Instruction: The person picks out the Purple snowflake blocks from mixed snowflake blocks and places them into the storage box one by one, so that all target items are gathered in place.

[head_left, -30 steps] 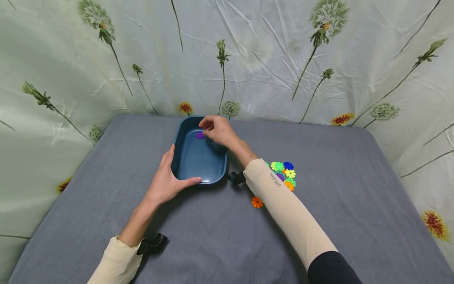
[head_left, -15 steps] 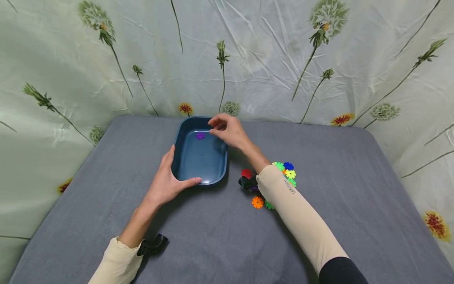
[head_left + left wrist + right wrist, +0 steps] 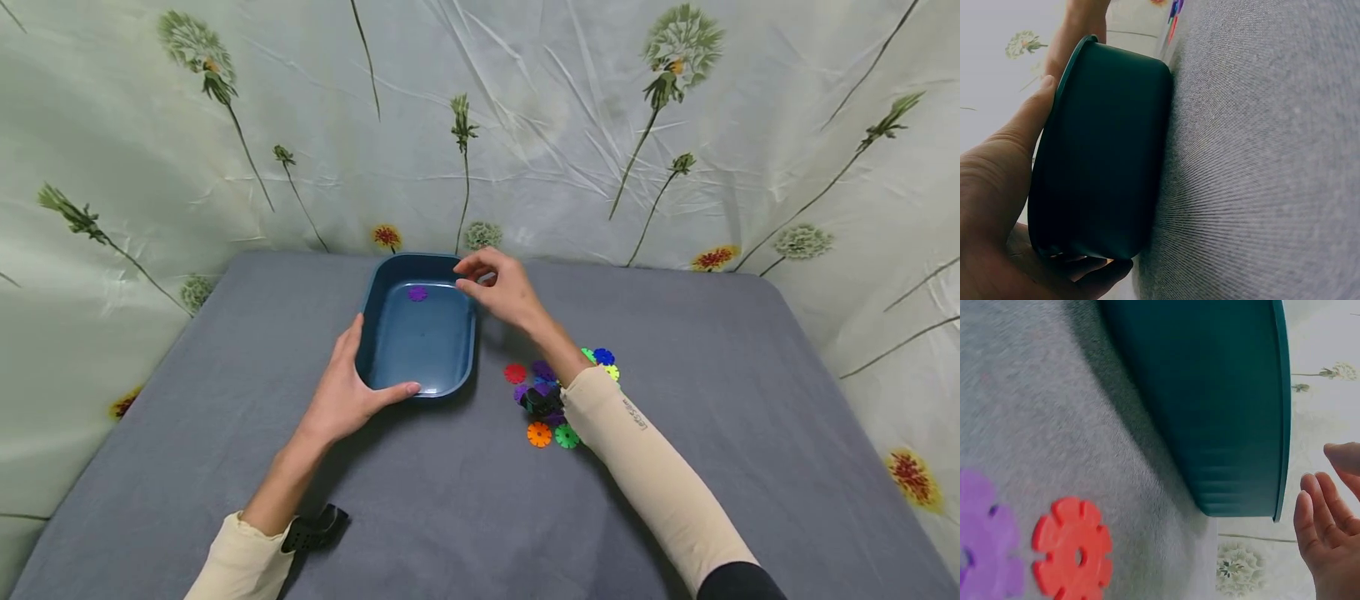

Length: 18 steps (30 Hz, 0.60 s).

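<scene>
A blue plastic tub (image 3: 423, 346) sits on the grey cloth, with one purple snowflake disc (image 3: 417, 293) lying inside near its far wall. My left hand (image 3: 341, 392) grips the tub at its near left corner. In the left wrist view the thumb lies along the rim and the fingers reach round the tub wall (image 3: 1097, 144). At the far right rim is my right hand (image 3: 501, 287), fingers loosely bent. The right wrist view shows no disc between its fingertips, which are apart from the thumb.
Right of the tub lies a loose cluster of colourful snowflake discs, partly hidden by the right forearm. A red disc (image 3: 515, 373), an orange disc (image 3: 539, 434) and a green disc (image 3: 567, 436) lie at its edge. A flowered curtain (image 3: 555, 150) hangs behind the grey surface.
My right hand has moved right, from over the tub's inside to its right rim. More discs show from behind the forearm. The left hand keeps its grip on the tub.
</scene>
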Each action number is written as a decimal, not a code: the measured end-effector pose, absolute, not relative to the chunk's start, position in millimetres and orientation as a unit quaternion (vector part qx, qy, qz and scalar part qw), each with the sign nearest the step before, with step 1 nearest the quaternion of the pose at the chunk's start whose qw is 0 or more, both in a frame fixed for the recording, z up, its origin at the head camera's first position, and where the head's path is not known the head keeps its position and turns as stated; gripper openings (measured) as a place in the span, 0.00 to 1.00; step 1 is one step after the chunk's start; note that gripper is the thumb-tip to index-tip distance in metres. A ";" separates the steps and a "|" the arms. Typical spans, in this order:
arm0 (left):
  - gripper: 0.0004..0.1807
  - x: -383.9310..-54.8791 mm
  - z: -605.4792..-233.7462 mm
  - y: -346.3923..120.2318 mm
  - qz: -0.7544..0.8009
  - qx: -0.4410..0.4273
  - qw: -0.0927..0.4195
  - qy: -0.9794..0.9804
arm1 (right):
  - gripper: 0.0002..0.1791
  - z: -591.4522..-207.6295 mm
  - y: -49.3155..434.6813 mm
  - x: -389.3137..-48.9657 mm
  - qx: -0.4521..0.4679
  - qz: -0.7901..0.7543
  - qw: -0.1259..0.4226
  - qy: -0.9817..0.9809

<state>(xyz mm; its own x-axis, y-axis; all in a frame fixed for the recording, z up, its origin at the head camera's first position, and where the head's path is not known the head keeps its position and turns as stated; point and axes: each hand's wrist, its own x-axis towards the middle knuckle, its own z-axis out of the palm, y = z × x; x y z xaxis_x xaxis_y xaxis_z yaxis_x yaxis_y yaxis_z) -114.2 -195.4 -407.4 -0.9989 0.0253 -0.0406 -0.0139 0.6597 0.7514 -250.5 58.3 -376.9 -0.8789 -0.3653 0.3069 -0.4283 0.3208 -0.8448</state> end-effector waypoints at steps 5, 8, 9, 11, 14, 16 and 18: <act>0.76 -115.0 -408.7 -197.4 0.413 0.003 0.020 0.910 | 0.10 -376.8 64.7 -246.8 0.235 0.533 0.030 -0.812; 0.76 -115.9 -409.6 -197.6 0.414 0.004 0.017 0.910 | 0.10 -377.2 69.9 -243.7 0.233 0.531 0.025 -0.814; 0.76 -116.2 -410.0 -197.8 0.414 0.004 0.018 0.910 | 0.11 -377.6 71.8 -242.6 0.232 0.530 0.023 -0.815; 0.76 -116.4 -410.6 -197.8 0.414 0.003 0.018 0.910 | 0.11 -378.1 75.9 -239.9 0.230 0.528 0.019 -0.817; 0.76 -116.6 -410.6 -197.1 0.414 0.003 0.018 0.910 | 0.11 -379.1 82.2 -236.4 0.226 0.525 0.018 -0.820; 0.76 -116.6 -410.3 -196.6 0.413 0.004 0.019 0.911 | 0.11 -380.0 86.5 -234.5 0.223 0.524 0.020 -0.822; 0.76 -116.7 -409.7 -196.1 0.412 0.005 0.019 0.911 | 0.11 -381.2 90.9 -233.0 0.219 0.522 0.022 -0.824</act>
